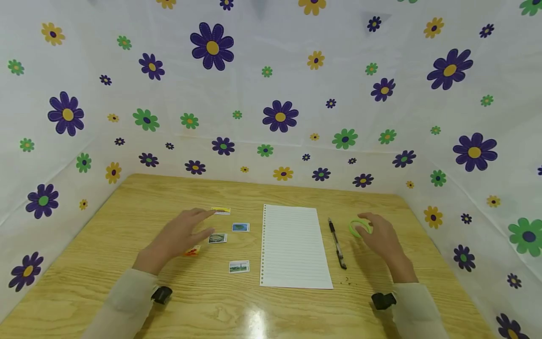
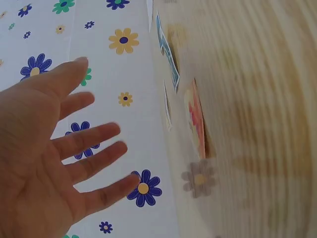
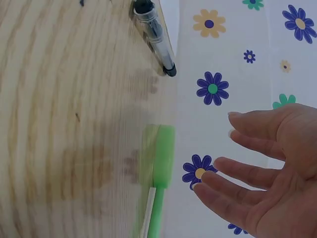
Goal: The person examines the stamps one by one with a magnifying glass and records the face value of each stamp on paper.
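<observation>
1. Fingers of the left hand (image 1: 175, 238) are parted and loosely bent, and they grip nothing.
2. Fingers of the right hand (image 1: 383, 238) are parted too, with nothing between them; in the right wrist view they stand clear of the green ring (image 3: 163, 163).
3. Nearest to the left hand lie the yellow card (image 1: 221, 210) at the far side, the dark card (image 1: 218, 238), and the red card (image 1: 194, 251), partly hidden by this hand.
4. A little more to the right are the blue card (image 1: 240, 227) and, nearer, the pale card (image 1: 239, 267).
5. Between the hands lies the paper (image 1: 294, 247), with the pen (image 1: 337, 242) at its right.
6. I judge the step as a reach, with no grasp made yet.
7. To take the ring or a card, the hand would need to go lower, then pinch; flat cards would ask for lifting at an edge.
</observation>
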`<state>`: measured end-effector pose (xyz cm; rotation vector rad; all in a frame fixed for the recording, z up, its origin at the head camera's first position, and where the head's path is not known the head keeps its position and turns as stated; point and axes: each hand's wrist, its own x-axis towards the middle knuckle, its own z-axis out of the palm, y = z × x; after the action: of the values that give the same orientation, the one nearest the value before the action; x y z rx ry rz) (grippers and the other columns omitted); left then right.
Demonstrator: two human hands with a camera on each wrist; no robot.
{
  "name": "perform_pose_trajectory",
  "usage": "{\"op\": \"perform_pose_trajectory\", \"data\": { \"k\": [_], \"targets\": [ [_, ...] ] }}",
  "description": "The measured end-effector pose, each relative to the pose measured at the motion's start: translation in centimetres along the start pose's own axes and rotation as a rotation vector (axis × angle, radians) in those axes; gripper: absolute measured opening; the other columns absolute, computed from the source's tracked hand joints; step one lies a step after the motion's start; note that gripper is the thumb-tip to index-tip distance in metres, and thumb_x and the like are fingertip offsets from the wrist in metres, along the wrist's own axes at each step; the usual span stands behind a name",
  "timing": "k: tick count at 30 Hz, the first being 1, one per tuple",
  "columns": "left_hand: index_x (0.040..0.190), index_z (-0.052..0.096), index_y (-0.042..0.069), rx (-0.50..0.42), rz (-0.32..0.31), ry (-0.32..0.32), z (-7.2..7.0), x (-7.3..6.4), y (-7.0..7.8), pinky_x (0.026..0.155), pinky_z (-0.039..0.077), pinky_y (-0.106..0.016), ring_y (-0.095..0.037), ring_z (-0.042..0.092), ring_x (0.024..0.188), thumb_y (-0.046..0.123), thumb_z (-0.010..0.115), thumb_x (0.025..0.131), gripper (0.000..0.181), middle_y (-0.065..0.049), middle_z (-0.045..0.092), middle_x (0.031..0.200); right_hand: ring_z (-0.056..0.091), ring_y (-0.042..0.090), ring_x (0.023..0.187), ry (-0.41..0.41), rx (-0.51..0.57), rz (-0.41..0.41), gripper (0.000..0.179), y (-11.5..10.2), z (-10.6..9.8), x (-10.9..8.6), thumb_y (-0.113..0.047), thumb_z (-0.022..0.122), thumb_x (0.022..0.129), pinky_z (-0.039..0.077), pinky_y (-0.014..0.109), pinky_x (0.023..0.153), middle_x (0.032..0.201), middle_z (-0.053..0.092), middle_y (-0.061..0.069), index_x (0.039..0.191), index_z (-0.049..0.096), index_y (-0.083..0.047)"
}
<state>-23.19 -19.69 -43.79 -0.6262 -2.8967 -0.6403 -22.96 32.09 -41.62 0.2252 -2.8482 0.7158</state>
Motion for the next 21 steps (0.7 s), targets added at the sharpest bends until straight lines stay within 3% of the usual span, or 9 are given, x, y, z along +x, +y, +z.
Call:
{"op": "perform_pose_trajectory", "data": {
  "k": [5,12,16,21],
  "targets": [
    [0.136,0.069,0.012,-0.081,0.057,-0.051,0.3,-0.1,0.9,0.099,0.056,-0.052,-0.03,0.066,0.113,0.03,0.072,0.097,0.042,-0.01,0.071,0.125,0.061,0.056,0.119,-0.012,-0.014,0.065,0.041,0.8,-0.5,0.0,-0.015,0.066,0.101,0.056,0.064,0.09,0.142,0.056,0.034,0.136,0.06,0.005],
    [0.116,0.079,0.01,-0.258,0.101,-0.189,1.3,-0.3,2.5,0.079,0.056,-0.028,-0.014,0.065,0.092,0.025,0.08,0.091,0.029,-0.001,0.074,0.104,0.063,0.054,0.115,-0.04,-0.013,0.122,0.037,1.8,-1.7,-0.2,-0.016,0.067,0.099,0.056,0.063,0.091,0.131,0.063,0.035,0.129,0.064,0.007],
    [0.105,0.081,0.011,-0.272,0.17,-0.241,2.0,-0.4,3.4,0.075,0.055,-0.023,-0.01,0.064,0.085,0.025,0.084,0.087,0.023,0.0,0.075,0.099,0.067,0.049,0.106,-0.061,-0.018,0.126,0.033,2.2,-2.2,-0.1,-0.015,0.067,0.099,0.057,0.059,0.087,0.119,0.068,0.032,0.121,0.067,0.008],
    [0.1,0.081,0.009,-0.27,0.196,-0.269,2.5,-0.2,4.1,0.07,0.052,-0.021,-0.008,0.06,0.077,0.018,0.088,0.081,0.022,0.002,0.075,0.09,0.068,0.046,0.102,-0.103,-0.009,0.148,0.031,2.8,-2.6,0.2,-0.016,0.068,0.098,0.059,0.055,0.082,0.113,0.07,0.03,0.118,0.068,0.008]
  ]
}}
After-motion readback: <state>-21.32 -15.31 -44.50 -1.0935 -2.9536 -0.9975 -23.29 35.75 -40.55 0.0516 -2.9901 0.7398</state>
